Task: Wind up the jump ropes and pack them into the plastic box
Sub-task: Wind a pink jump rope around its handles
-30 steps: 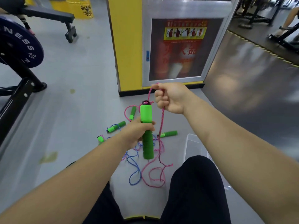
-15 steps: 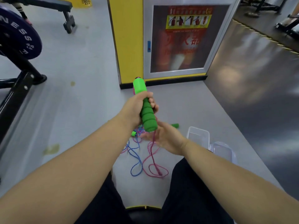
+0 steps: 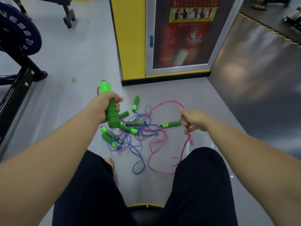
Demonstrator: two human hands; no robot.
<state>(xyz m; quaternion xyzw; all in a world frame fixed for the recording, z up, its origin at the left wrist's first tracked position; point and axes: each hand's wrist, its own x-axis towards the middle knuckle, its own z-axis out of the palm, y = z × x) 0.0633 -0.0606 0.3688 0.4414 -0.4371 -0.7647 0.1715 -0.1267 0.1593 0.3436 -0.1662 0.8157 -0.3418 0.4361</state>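
Observation:
My left hand (image 3: 104,108) grips a green foam handle (image 3: 110,110), held upright above the floor. Out to the right, my right hand (image 3: 193,120) pinches the pink rope (image 3: 162,104), which arcs from the pile up to my fingers and hangs down past my right knee. On the grey floor between my hands lies a tangle of blue rope (image 3: 138,154) and pink rope with several more green handles (image 3: 171,124). The clear plastic box (image 3: 210,141) is mostly hidden behind my right arm and leg.
A yellow pillar with a fire-extinguisher cabinet (image 3: 179,38) stands just beyond the pile. A weight plate on a black rack (image 3: 19,33) is at the left, and a bench leg (image 3: 68,15) stands at the far left. My knees (image 3: 200,176) frame the near floor.
My right hand moved from under the handle out to the right, pulling a length of pink rope with it. My left hand shifted left with the handle. The view tilted down.

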